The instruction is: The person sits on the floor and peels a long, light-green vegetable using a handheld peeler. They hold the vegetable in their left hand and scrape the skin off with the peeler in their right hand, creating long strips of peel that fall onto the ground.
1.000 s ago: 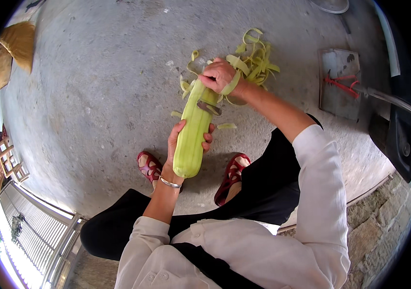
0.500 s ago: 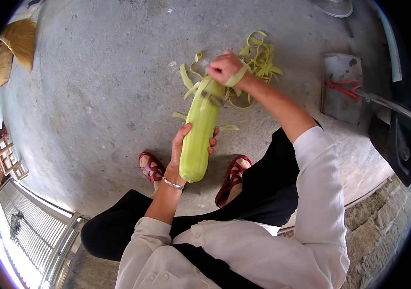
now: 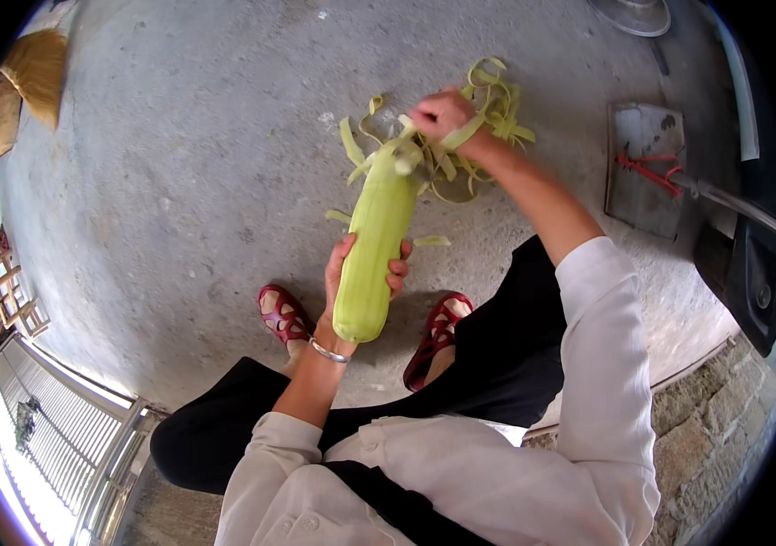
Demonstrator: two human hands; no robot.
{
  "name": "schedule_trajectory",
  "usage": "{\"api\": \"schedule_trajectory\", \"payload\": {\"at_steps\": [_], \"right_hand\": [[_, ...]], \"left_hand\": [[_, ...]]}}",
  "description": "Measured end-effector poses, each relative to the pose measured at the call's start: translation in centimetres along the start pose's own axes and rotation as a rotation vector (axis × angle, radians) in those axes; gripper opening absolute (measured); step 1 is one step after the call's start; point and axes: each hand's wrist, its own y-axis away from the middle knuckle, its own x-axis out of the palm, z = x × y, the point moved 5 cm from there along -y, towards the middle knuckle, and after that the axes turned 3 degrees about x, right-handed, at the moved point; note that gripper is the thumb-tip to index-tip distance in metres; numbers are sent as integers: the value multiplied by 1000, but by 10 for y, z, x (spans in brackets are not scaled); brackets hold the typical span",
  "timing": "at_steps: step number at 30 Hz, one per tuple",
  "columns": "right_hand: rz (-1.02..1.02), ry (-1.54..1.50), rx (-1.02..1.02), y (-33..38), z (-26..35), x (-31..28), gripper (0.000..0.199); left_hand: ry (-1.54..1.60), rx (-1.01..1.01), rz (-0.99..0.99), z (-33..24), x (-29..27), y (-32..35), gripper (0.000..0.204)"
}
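Two bare hands: both at one long, pale green, ribbed gourd (image 3: pixel 374 259), held slanting above the floor between the person's feet.
Left hand (image 3: pixel 335 276): wrapped around the gourd's nearer half, thumb on one side and fingertips on the other, the palm hidden from me underneath.
Right hand (image 3: pixel 445 114): curled, just beside the gourd's far end and blurred; I can't tell what it grips.
Far end of the gourd: a pale blur covers it, too smeared for me to name.
Right wrist: crossed by a flat light-green strip of peel (image 3: pixel 463 134).
Left wrist: ringed by a shiny silver bangle (image 3: pixel 329 351).
Peelings: a loose heap of curly yellow-green ribbons (image 3: pixel 502 109) beyond the right hand, with scattered strips near the gourd.
Floor: rough grey concrete (image 3: pixel 178 209), under a pair of dark red openwork sandals (image 3: pixel 284 312).
Off to the right: a flat grey metal pan (image 3: pixel 638 200) with a red tie (image 3: pixel 652 167).
Far left: a fan-shaped tan straw broom (image 3: pixel 37 75).
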Motion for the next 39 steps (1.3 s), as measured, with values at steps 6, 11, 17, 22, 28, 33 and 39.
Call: {"api": "schedule_trajectory", "payload": {"at_steps": [6, 11, 17, 22, 28, 33, 39], "right_hand": [[85, -122, -144, 8, 75, 27, 34], [96, 47, -51, 1, 0, 13, 28], [105, 156, -21, 5, -16, 15, 28], [182, -161, 21, 10, 34, 30, 31], [132, -52, -68, 4, 38, 24, 30], [25, 226, 180, 6, -54, -7, 24], [-83, 213, -227, -2, 21, -9, 27]], "left_hand": [[179, 4, 61, 15, -7, -1, 64], [170, 23, 11, 21, 2, -6, 62], [-733, 80, -371, -1, 11, -3, 53], [-722, 26, -328, -3, 11, -5, 54], [-625, 38, -278, -1, 13, -7, 53], [-638, 56, -275, 0, 13, -6, 56], [-649, 68, -292, -1, 10, -6, 62]]}}
